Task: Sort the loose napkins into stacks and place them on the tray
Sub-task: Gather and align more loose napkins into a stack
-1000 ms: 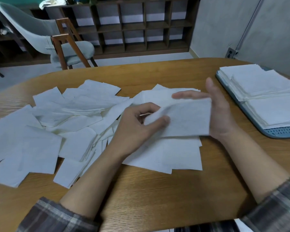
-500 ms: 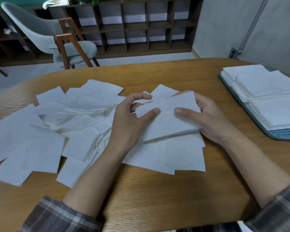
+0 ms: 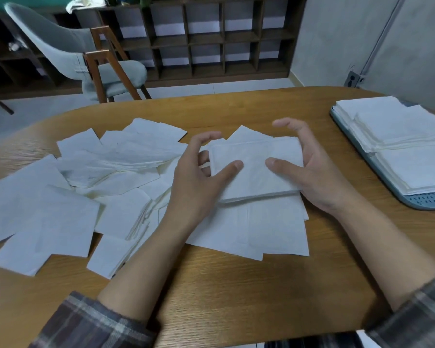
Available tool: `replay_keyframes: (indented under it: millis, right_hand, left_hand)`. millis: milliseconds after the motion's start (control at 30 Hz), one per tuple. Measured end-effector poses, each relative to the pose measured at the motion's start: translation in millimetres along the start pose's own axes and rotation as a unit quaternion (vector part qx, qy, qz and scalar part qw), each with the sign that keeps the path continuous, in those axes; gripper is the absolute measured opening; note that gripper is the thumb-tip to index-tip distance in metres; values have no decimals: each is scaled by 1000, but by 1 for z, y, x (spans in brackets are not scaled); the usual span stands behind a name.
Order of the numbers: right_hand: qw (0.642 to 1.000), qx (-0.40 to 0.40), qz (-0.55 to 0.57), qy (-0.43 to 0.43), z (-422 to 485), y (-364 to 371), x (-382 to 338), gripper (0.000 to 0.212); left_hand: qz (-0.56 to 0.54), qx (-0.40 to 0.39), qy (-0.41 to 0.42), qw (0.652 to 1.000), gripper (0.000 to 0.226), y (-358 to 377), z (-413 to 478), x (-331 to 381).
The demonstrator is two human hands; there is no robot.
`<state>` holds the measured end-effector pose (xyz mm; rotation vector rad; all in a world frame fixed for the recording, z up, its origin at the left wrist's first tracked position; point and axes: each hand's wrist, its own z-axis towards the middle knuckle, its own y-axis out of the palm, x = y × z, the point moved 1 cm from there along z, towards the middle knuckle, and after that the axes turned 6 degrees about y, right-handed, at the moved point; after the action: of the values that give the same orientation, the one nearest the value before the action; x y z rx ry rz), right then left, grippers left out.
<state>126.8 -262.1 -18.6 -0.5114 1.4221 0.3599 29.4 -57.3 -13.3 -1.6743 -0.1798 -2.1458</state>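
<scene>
Napkins gathered into a small stack [image 3: 256, 177] sit between the two hands, raised a little above the sheets lying under them. A second ago the right hand [image 3: 314, 179] stood flat and upright against the stack's right side, as if knocking it square. Now it cradles that side, thumb laid on top and palm below, with the other fingers arched free over the far corner. The left hand [image 3: 194, 187] has changed less: its thumb presses the top, some fingers show beneath the left edge, and the forefinger curls clear above. The stack has also tilted flatter, and its near edge shows the layers lying flush. By my reading the squaring is about done and this stack is ready to go over.

Right of the right hand the table [image 3: 236, 297] is bare wood up to the tray [image 3: 427, 200], so the way across looks open. The tray has a raised rim to clear. Its stacks [image 3: 399, 126] cover nearly all of it, leaving only a bare strip at the near corner, so the new stack probably has to go on top of one. Left of the left hand, many loose napkins [image 3: 68, 217] remain overlapped and unsorted.
</scene>
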Motion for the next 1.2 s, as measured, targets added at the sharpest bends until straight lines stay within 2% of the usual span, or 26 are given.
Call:
replay_keyframes:
  millis: [100, 167, 233, 300, 367, 400, 467, 767, 933, 1067, 1200]
  right_hand:
    - [1000, -24, 5, 11, 0, 2, 1, 34]
    - [999, 13, -44, -3, 0, 2, 1, 25]
    - [993, 75, -86, -8, 2, -2, 2, 26]
    - [990, 110, -93, -13, 3, -5, 3, 28]
    - [989, 119, -83, -17, 3, -7, 3, 30]
    - [989, 120, -82, -17, 3, -7, 3, 30]
    - [989, 120, -82, -16, 3, -6, 3, 30]
    - [987, 127, -94, -9, 3, -7, 5, 30]
    - [987, 125, -100, -7, 3, -6, 5, 30]
    - [987, 126, -98, -6, 3, -7, 4, 30]
    - [987, 127, -98, -10, 3, -7, 4, 30]
  left_hand:
    - [98, 28, 84, 991, 50, 4, -2, -6]
    - [154, 31, 141, 977, 54, 7, -4, -11]
    - [213, 2, 209, 954, 56, 12, -8, -13]
    - [213, -113, 242, 940, 48, 19, -13, -11]
    - [207, -256, 233, 915, 44, 28, -22, -11]
    - [217, -301, 226, 901, 45, 32, -26, -11]
    - [237, -336, 223, 884, 45, 35, -31, -12]
    - [196, -344, 227, 890, 8, 37, -33, -13]
    - [182, -353, 216, 892, 5, 36, -32, -14]
    - [127, -333, 162, 920, 4, 31, -30, -10]
    - [96, -276, 114, 950, 4, 26, -25, -8]
